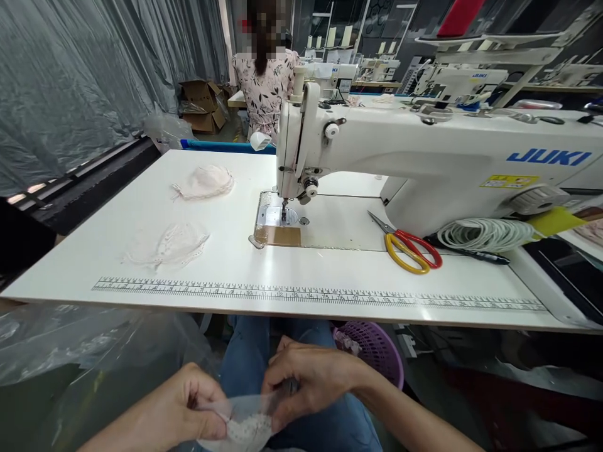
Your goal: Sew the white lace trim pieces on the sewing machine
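Over my lap, both hands hold a small piece of sheer white lace fabric (249, 430), stretched between them. My left hand (200, 405) pinches its left edge between thumb and fingers. On the other side, the fingers of my right hand (301, 383) are closed on the upper right edge. The fabric's lower part runs out of the picture. Above, on the white table, lie two pale cup-shaped lace pieces: one lace piece (207, 182) further back, another lace piece (181, 243) closer to me. The sewing machine (358, 141) stands to their right, its needle over the metal plate.
Red-and-yellow-handled scissors (407, 248) lie below the machine arm, beside a coil of white cord (485, 233). A printed ruler (311, 294) runs along the table's front edge. A purple basket (377, 351) stands under the table. Another person (266, 88) sits beyond, facing away.
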Demonstrator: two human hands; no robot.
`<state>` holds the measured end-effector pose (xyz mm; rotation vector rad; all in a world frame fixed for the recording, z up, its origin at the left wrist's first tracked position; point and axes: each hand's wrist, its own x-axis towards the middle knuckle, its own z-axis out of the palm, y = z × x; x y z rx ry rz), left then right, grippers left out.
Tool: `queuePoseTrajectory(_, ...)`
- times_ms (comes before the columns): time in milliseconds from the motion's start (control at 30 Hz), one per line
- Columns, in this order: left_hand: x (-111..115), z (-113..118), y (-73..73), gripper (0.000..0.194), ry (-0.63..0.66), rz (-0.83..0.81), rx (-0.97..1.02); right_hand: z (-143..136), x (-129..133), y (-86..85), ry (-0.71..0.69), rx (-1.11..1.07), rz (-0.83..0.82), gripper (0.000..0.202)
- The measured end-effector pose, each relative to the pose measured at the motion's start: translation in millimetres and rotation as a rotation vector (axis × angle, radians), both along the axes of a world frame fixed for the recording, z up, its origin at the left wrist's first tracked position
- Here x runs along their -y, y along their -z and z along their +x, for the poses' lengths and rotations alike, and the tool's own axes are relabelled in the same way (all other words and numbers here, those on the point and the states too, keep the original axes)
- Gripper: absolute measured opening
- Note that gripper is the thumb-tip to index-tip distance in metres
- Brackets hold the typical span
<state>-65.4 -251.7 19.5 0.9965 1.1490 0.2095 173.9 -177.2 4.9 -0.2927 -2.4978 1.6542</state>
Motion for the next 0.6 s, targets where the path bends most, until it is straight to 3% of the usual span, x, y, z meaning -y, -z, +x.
queuePoseTrajectory(167, 0.4, -6.6, 6.5, 0.044, -0.015, -0.011, 0.065, -9.4, 6.4, 6.8, 0.086, 0.07, 0.033, 0.024)
queuePoseTrajectory(300, -0.3, -7.4, 5.3, 0.047, -0.02, -0.008, 0.068, -9.9, 4.8, 14.2, 0.083, 0.002, -0.113, 0.022)
queuePoseTrajectory(433, -0.9, -9.8, 6.0, 0.049, -0.017, 0.009, 0.05, -2.2, -1.6, 20.8, 0.084, -0.018, -0.278, 0.038)
queuePoseTrajectory(600, 1.1, -13.7, 8.1, 0.051, -0.069, 0.039, 0.02, 8.4, -6.7, 23.9, 0.087, -0.007, -0.301, 0.05)
